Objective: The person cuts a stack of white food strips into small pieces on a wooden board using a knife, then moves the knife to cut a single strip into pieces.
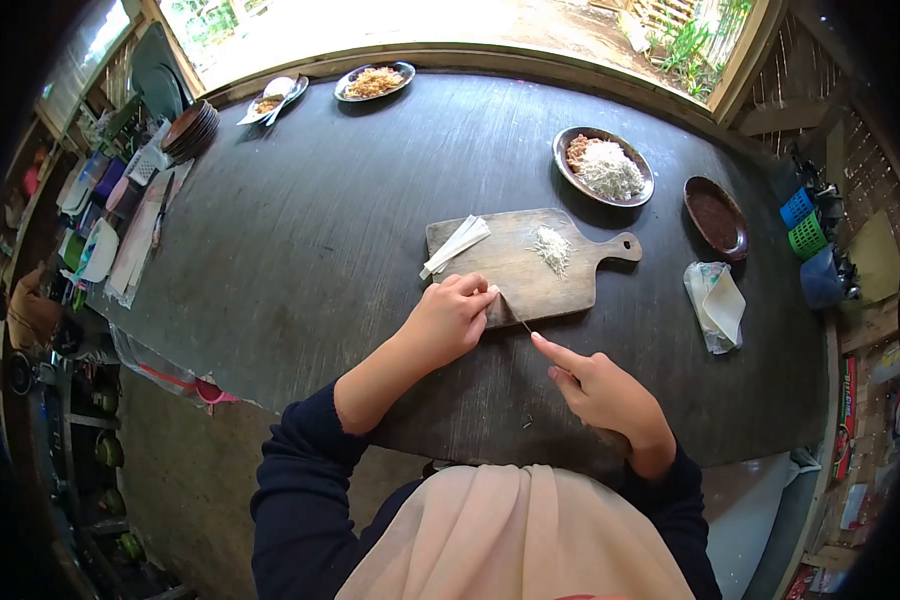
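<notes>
A wooden cutting board [515, 265] lies on the dark table, its handle pointing right. Bent over its near edge, my left hand [452, 315] pinches a small white piece [493, 290] at the fingertips. My right hand [600, 395] grips a knife [522, 319], index finger stretched along its back; the handle is hidden in the palm. The thin blade meets the board right beside my left fingertips. Several white strips [457, 245] rest at the board's far left corner. A little heap of fine white shreds [551, 250] sits near the handle end.
Behind the board stands a plate of white shreds and reddish-brown food [610, 170]. To the right are a brown dish [715, 218] and a plastic bag with a white slab [718, 305]. Two plates of food [375, 82] [273, 100] and stacked brown plates [190, 130] line the far side.
</notes>
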The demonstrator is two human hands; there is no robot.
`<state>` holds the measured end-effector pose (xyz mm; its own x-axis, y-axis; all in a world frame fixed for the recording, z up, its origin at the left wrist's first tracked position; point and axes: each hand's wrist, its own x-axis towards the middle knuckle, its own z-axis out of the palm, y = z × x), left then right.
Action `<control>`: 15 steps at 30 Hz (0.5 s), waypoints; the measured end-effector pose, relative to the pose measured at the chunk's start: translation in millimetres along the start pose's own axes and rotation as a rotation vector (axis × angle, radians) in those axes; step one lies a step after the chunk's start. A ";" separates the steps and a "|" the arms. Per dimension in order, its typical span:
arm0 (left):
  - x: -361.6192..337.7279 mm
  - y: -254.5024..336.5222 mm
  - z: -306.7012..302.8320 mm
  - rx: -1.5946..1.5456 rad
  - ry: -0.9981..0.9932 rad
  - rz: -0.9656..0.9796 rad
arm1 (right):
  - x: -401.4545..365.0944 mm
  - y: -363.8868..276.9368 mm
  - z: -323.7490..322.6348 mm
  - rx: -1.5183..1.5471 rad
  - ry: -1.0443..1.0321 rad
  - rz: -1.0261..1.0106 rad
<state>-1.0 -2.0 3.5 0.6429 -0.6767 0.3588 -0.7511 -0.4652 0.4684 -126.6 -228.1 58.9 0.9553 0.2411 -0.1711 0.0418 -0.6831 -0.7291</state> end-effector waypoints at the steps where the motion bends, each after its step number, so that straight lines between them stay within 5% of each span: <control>1: 0.0 -0.2 -0.1 0.010 0.002 0.010 | 0.4 -0.4 0.1 -0.001 -0.001 -0.004; 15: -1.1 -0.1 1.2 -0.018 0.009 -0.004 | 13.2 1.1 6.9 0.178 0.066 0.053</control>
<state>-1.8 -1.9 2.0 0.6472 -0.6698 0.3639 -0.7457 -0.4574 0.4845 -115.9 -220.9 51.3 0.9722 0.1578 -0.1731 -0.0563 -0.5598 -0.8267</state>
